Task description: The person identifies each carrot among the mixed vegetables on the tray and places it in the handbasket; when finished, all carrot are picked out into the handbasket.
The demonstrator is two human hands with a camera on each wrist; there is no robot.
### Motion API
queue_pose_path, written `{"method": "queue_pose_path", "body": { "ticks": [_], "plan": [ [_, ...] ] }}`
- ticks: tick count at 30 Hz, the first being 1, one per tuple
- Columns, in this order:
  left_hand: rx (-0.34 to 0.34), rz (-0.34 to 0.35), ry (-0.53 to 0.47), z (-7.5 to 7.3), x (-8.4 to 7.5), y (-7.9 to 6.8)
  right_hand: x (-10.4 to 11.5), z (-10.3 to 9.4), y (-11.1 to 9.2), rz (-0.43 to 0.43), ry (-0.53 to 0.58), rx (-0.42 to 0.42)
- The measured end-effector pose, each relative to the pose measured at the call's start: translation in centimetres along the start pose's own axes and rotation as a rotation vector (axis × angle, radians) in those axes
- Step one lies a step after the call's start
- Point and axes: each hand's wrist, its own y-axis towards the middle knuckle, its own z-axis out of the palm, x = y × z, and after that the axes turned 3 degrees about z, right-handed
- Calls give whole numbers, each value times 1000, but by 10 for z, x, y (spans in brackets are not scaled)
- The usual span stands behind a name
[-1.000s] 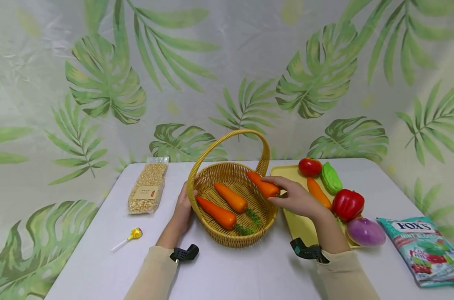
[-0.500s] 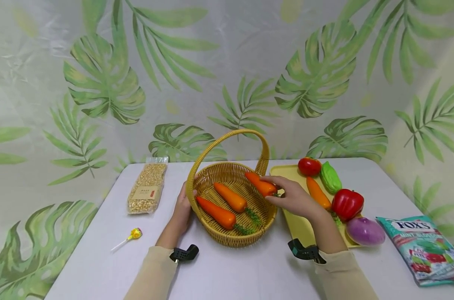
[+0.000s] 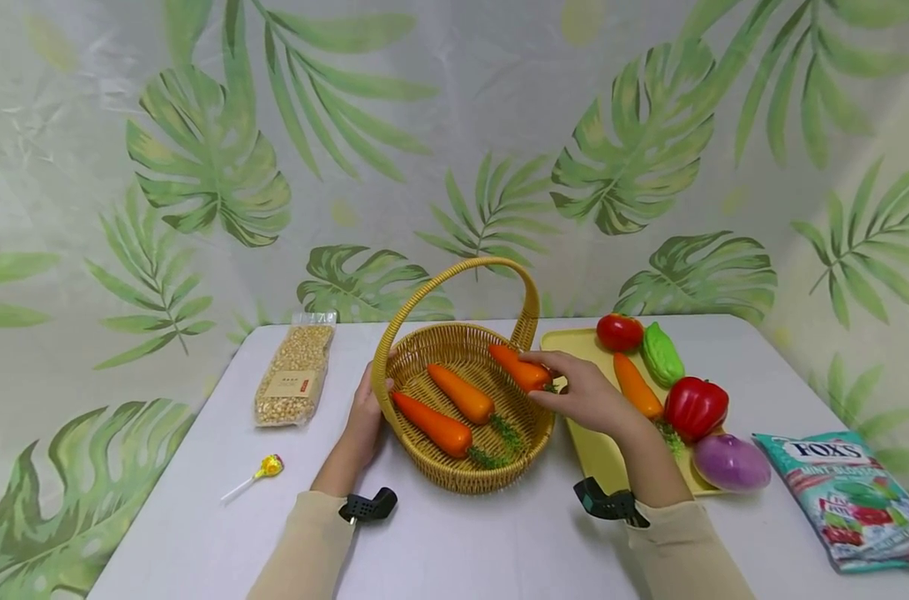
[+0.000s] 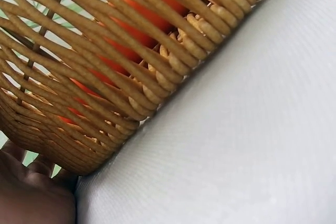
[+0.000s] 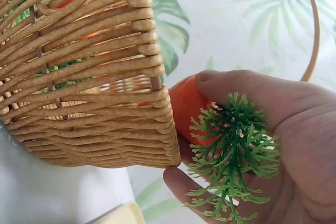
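Observation:
A wicker basket [image 3: 465, 479] with a tall arched handle stands on the table. My left hand [image 3: 364, 417] holds it by its left side; in the left wrist view that hand [image 4: 31, 187] shows only at the corner, partly hidden by the weave. Inside lie two carrots, one [image 3: 461, 394] in the middle and a redder one [image 3: 433, 425] nearer me. My right hand [image 3: 585, 392] grips a third carrot [image 3: 525, 369] at its thick end, over the basket's right rim. In the right wrist view, green leaves [image 5: 231, 150] of this carrot hang across the palm of the right hand [image 5: 304, 145].
Right of the basket, a yellow tray [image 3: 596, 450] bears a tomato [image 3: 620, 333], a green vegetable [image 3: 662, 356], another carrot [image 3: 637, 386], a red pepper [image 3: 696, 410] and an eggplant [image 3: 731, 463]. A candy bag [image 3: 847, 500] lies far right. A kernel packet [image 3: 295, 375] and lollipop [image 3: 270, 467] lie left.
My right hand and its carrot have shifted slightly left, a little further over the basket. The left hand and the basket stay nearly in place.

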Motion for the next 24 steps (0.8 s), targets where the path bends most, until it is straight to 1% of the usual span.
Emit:
{"method": "queue_pose_path", "body": {
  "ticks": [5, 12, 19, 24],
  "plan": [
    [7, 3, 0, 0, -2, 0, 2, -1, 1, 13, -1, -9],
    [4, -16, -2, 1, 0, -1, 1, 2, -1, 18, 4, -31],
    [14, -5, -13, -1, 1, 1, 2, 4, 1, 12, 0, -55],
    [8, 0, -16, -1, 2, 1, 4, 5, 2, 12, -19, -72]
  ]
}}
